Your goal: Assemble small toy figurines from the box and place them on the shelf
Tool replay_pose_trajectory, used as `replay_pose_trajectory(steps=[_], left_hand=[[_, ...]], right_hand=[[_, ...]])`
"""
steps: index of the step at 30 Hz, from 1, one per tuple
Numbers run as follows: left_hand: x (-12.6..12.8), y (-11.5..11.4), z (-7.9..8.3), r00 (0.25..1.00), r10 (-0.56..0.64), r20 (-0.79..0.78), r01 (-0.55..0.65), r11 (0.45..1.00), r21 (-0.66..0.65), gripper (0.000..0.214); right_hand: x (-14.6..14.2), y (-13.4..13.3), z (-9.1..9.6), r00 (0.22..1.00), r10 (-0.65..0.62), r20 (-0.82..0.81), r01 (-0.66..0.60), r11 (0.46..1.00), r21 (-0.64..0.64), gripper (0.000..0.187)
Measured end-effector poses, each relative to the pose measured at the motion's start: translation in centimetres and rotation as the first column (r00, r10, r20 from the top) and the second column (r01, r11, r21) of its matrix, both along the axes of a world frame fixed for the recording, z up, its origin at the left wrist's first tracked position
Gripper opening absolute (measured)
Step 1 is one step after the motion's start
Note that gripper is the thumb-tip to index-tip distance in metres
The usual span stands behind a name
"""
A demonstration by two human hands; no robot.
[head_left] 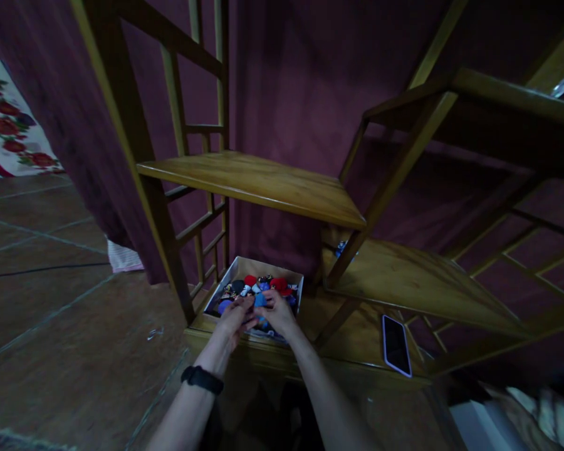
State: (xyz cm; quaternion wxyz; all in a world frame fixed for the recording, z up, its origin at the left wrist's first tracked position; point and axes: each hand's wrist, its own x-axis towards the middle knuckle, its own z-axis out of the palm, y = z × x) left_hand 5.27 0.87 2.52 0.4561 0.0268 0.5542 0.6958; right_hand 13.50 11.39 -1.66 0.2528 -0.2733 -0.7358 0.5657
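Note:
A white open box point(240, 268) on the bottom shelf holds many small, colourful items that look like figurines, among them a red one point(279, 285) and a purple one point(224, 306). Over its front side, my right hand point(278, 313) has thumb and fingers pinched about a small blue item point(260, 300); its exact kind is too small to make out. My left hand point(237, 315) is close beside it, fingers apart and slightly bent towards the blue item. Whether the left fingertips touch it is unclear. A black band point(202, 379) circles my left wrist.
A wooden shelf board point(258, 181) juts out above the box, and slanting posts rise on both sides. On the lower right ledge lies a phone-like device point(396, 346). A small blue-and-white item point(341, 248) sits behind a post. Purple curtain point(282, 113) hangs behind.

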Motion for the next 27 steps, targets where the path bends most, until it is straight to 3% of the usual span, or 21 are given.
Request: replay_pose_trajectory(steps=[5, 9, 11, 14, 16, 19, 22, 25, 27], left_hand=[[0.3, 1.1, -0.4, 1.0, -0.026, -0.016, 0.026, 0.999, 0.035, 0.023], [-1.4, 0.5, 0.0, 0.993, 0.108, -0.054, -0.109, 0.994, -0.004, 0.016], [-2.7, -0.3, 0.3, 0.981, 0.184, -0.055, -0.184, 0.983, 0.005, 0.016], [-4.3, -1.6, 0.7, 0.964, 0.265, -0.025, -0.263, 0.964, 0.047, 0.013], [-5.0, -2.2, 0.9, 0.953, 0.302, 0.005, -0.302, 0.951, 0.062, 0.014], [-5.5, -2.6, 1.0, 0.949, 0.312, 0.041, -0.315, 0.946, 0.078, 0.016], [-5.7, -2.4, 1.1, 0.956, 0.286, 0.063, -0.291, 0.952, 0.095, 0.015], [-5.8, -2.3, 1.3, 0.961, 0.267, 0.076, -0.274, 0.957, 0.1, 0.014], [-5.8, -2.3, 1.5, 0.958, 0.271, 0.092, -0.28, 0.954, 0.104, 0.014]], right_hand=[[-0.1, -1.4, 1.2, 0.997, -0.046, 0.055, 0.035, 0.98, 0.198, 0.041], [-0.1, -0.8, 1.8, 1.0, 0.026, 0.005, -0.026, 0.99, 0.141, 0.04], [0.4, 0.7, 1.7, 0.996, -0.092, 0.004, 0.091, 0.992, 0.092, 0.031], [1.7, 3.6, 1.4, 0.95, -0.305, 0.065, 0.29, 0.941, 0.177, 0.025], [2.4, 5.1, 1.1, 0.911, -0.378, 0.168, 0.328, 0.908, 0.262, 0.025], [3.1, 5.9, 1.1, 0.869, -0.375, 0.322, 0.214, 0.872, 0.439, 0.025], [3.3, 5.6, 1.4, 0.824, -0.358, 0.439, 0.014, 0.788, 0.616, 0.025], [3.2, 4.8, 1.7, 0.786, -0.356, 0.506, -0.13, 0.705, 0.697, 0.026], [2.9, 4.1, 1.4, 0.781, -0.333, 0.528, -0.177, 0.693, 0.699, 0.025]])
